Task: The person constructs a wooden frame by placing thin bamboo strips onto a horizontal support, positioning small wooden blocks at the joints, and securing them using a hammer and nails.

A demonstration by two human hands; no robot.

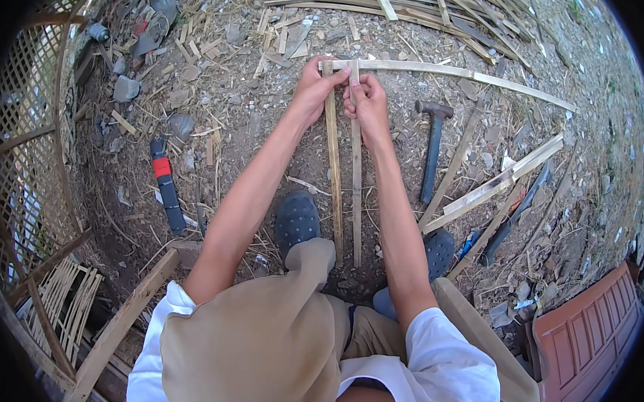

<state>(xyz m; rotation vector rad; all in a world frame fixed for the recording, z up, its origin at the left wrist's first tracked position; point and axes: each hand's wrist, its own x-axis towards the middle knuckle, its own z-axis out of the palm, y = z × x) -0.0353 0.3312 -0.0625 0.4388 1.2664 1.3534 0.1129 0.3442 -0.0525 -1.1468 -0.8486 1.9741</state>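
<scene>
My left hand [315, 91] is closed around the end of a long crosswise wooden strip [461, 72] and the top of a lengthwise wooden strip [335, 178]. Its thumb reaches right, toward a second lengthwise wooden strip [356, 192]. This second strip is pinched near its top by my right hand [367, 105], just below where it crosses the crosswise one. Side by side, the two lengthwise strips run down toward my feet with a narrow gap between them. The crosswise strip extends right and looks curved in this view. How the strips are joined, if at all, I cannot tell.
A hammer [430, 152] lies right of my right forearm, near pale wooden bars [507, 182] and a dark long tool [516, 216]. Left lies a dark object with a red band [167, 187]. Several strips [399, 8] are piled far off. Lattice [29, 92] stands left; a brown panel [587, 333] lower right.
</scene>
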